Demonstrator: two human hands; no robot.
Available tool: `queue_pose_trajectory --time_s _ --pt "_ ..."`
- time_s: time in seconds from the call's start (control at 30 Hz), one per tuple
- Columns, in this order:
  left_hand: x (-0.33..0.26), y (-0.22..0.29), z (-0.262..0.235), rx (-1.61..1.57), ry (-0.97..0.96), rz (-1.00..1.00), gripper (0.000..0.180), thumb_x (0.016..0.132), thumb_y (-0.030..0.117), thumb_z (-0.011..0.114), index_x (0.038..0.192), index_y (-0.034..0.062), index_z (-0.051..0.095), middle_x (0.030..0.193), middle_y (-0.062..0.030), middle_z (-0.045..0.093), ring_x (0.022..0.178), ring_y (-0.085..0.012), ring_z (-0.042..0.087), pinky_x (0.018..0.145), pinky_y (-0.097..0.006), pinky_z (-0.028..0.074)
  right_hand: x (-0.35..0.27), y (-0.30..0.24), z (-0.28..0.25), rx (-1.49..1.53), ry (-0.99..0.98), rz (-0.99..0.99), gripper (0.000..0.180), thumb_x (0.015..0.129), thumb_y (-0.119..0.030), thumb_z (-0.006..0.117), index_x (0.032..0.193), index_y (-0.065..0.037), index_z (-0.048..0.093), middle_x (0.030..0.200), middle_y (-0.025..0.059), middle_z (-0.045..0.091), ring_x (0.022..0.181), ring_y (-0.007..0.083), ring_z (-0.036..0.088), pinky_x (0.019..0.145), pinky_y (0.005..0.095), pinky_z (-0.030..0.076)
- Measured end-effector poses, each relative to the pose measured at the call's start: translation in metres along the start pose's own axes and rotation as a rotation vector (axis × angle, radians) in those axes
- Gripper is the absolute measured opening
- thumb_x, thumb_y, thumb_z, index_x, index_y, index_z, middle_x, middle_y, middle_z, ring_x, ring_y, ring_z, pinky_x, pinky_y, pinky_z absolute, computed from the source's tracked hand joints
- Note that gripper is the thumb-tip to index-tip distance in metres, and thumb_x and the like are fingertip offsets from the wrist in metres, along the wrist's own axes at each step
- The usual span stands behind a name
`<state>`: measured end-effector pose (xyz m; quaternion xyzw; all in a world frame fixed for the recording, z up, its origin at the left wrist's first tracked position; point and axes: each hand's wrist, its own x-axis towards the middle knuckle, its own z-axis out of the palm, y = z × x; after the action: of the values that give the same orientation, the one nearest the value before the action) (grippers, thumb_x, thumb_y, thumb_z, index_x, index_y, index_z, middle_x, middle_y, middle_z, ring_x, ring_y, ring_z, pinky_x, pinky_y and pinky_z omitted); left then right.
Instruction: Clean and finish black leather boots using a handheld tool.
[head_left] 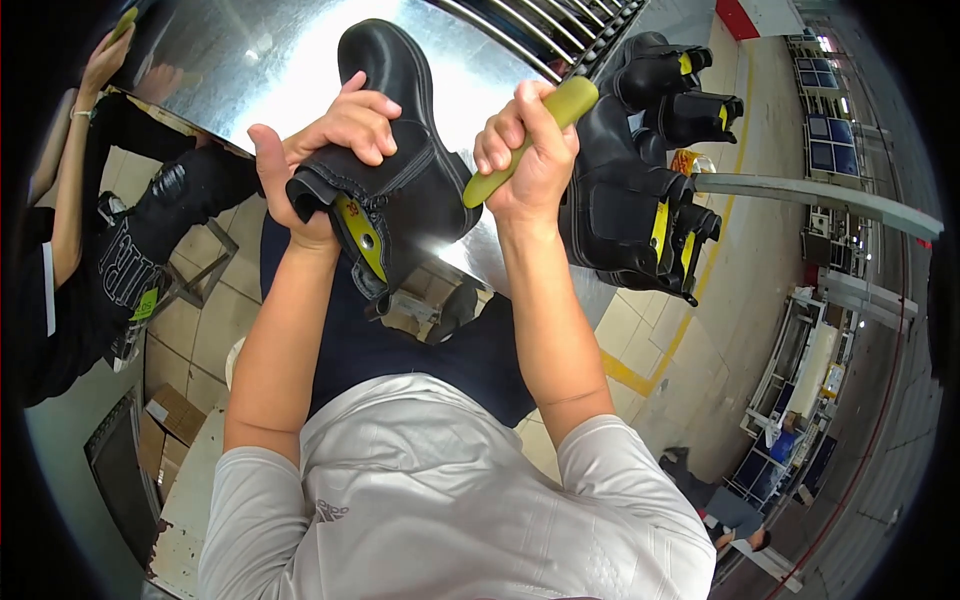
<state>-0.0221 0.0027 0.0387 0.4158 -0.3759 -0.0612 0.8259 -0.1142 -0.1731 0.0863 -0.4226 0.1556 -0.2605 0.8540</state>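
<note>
A black ankle boot (415,175) leans over the near edge of the metal table, toe pointing away and its opening toward me. Inside its shaft a yellow-green lining with a metal eyelet shows. My left hand (340,140) grips the boot's shaft, fingers laid across its upper and the thumb sticking out to the left. In my right hand (530,150) is a yellow-green oblong pad (572,100), wrapped by closed fingers. Its lower tip is beside the boot's heel; whether the two touch I cannot tell.
Several black boots (620,190) stand close by on the right. A metal rack or roller track (540,35) runs along the far side of the shiny table (270,40). At the left sits a co-worker, whose hand (103,62) holds a similar yellow-green piece. Cardboard boxes (175,420) lie lower left.
</note>
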Motion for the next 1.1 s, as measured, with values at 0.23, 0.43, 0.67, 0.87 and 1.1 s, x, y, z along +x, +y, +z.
queue_pose_trajectory --time_s 0.23,0.43,0.67,0.87,1.1 --pt "-0.006 0.001 -0.003 -0.053 -0.013 -0.007 0.097 0.106 0.058 -0.003 0.076 0.0030 0.070 0.083 -0.0136 0.070 0.106 -0.0338 0.065 0.124 -0.048 0.019 -0.007 0.014 0.027 -0.624 -0.129 -0.293 0.019 0.097 -0.020 0.073 0.099 -0.007 0.059 0.061 -0.0009 0.047 0.041 0.0087 0.042 0.039 0.0259 0.033" --pt "-0.006 -0.001 -0.004 -0.055 -0.009 0.014 0.095 0.107 0.056 -0.002 0.077 0.0021 0.070 0.083 -0.0150 0.070 0.106 -0.0347 0.065 0.124 -0.047 0.018 -0.009 -0.010 -0.002 -0.101 -0.028 -0.044 0.018 0.102 -0.023 0.063 0.093 -0.010 0.056 0.061 -0.0013 0.044 0.042 0.0106 0.044 0.038 0.0278 0.038" --pt "-0.008 -0.001 -0.010 -0.037 -0.014 0.033 0.094 0.107 0.055 -0.001 0.078 0.0015 0.070 0.083 -0.0163 0.070 0.108 -0.0359 0.064 0.124 -0.048 0.020 -0.032 -0.002 -0.008 0.009 0.035 -0.040 0.019 0.101 -0.023 0.068 0.101 -0.009 0.054 0.060 0.0006 0.045 0.041 0.0111 0.043 0.039 0.0262 0.037" --pt "-0.013 -0.004 -0.011 -0.084 -0.002 0.045 0.091 0.107 0.052 -0.001 0.078 0.0027 0.070 0.085 -0.0156 0.070 0.108 -0.0351 0.064 0.125 -0.047 0.018 -0.025 -0.003 0.017 -0.264 0.097 0.002 0.021 0.096 -0.020 0.071 0.097 -0.007 0.055 0.061 -0.0012 0.044 0.043 0.0097 0.044 0.040 0.0264 0.036" --pt "-0.020 0.000 -0.010 -0.110 0.022 0.041 0.089 0.107 0.050 0.000 0.077 0.0039 0.070 0.085 -0.0153 0.070 0.108 -0.0343 0.064 0.125 -0.047 0.017 -0.002 0.008 0.037 -0.426 0.061 0.059 0.023 0.091 -0.017 0.074 0.096 -0.006 0.055 0.061 -0.0016 0.046 0.043 0.0087 0.043 0.039 0.0263 0.034"
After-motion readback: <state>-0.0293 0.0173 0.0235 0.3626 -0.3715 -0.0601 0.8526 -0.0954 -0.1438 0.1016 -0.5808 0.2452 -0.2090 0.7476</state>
